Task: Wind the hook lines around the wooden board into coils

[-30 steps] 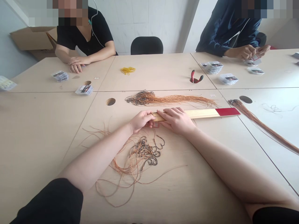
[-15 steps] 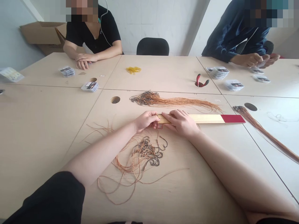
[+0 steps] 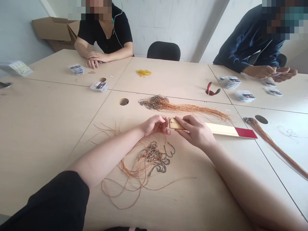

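My right hand (image 3: 197,131) grips a flat wooden board (image 3: 223,129), thumb below and fingers on top. The board is pale, with a dark red far end at the right. At its left end a small hook (image 3: 172,120) lies against the wood. My left hand (image 3: 157,124) is just left of that end, its fingers curled; what they hold, if anything, is hidden. A small red piece (image 3: 169,132) shows below its fingertips. On the table beneath lies a tangled pile of dark fish hooks (image 3: 155,155) with orange-brown lines (image 3: 130,175).
Beyond the board lies a bundle of hooks with lines (image 3: 158,102); another bundle (image 3: 271,139) is at the right. Red-handled pliers (image 3: 211,90) stand in a table hole. Yellow bands (image 3: 143,73) and plastic boxes (image 3: 99,86) lie farther back. Two people sit across the table.
My left hand has come away from the board's left end, leaving the hook there in sight. The board is tilted more, its red end lower. The camera view has shifted slightly.
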Demonstrator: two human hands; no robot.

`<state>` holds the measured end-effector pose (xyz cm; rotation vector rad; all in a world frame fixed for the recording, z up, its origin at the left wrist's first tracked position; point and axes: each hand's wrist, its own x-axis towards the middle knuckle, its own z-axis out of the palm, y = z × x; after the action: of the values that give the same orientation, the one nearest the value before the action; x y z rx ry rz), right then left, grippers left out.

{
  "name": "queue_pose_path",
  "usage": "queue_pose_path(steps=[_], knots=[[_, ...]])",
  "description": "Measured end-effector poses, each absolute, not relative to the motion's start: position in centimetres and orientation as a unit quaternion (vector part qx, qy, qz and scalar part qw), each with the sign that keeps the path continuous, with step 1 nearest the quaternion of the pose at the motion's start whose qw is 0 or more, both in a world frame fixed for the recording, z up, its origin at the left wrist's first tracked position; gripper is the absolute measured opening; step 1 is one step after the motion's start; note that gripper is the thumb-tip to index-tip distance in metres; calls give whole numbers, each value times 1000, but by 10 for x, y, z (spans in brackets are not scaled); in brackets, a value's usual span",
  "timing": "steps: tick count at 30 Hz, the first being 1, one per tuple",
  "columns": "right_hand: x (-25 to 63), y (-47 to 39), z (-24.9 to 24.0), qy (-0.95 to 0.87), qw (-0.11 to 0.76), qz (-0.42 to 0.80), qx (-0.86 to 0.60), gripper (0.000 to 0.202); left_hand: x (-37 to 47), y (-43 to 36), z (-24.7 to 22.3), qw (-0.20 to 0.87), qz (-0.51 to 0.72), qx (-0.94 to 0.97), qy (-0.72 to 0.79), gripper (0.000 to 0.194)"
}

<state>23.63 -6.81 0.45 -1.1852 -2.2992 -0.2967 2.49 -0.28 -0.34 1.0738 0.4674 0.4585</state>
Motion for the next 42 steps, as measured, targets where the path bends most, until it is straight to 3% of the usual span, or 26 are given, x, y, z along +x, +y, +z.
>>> queue_pose_path(steps=[7,12,22,30,42], knots=[[237,-90,48,-828,365,-107,-412,50,25,-2,-4,821,211,477,232,13],[235,-96,56,-822,405,-107,-386,49,29,-4,-6,793,217,495,280,1],[225,-63,-9,-866,222,-104,-436,44,34,-1,-8,805,202,481,282,22],[231,-57,-17,-841,211,-138,-479,44,24,7,-7,867,181,407,221,28],[232,-57,-19,-847,206,-137,-471,45,27,5,-7,831,188,445,277,25]])
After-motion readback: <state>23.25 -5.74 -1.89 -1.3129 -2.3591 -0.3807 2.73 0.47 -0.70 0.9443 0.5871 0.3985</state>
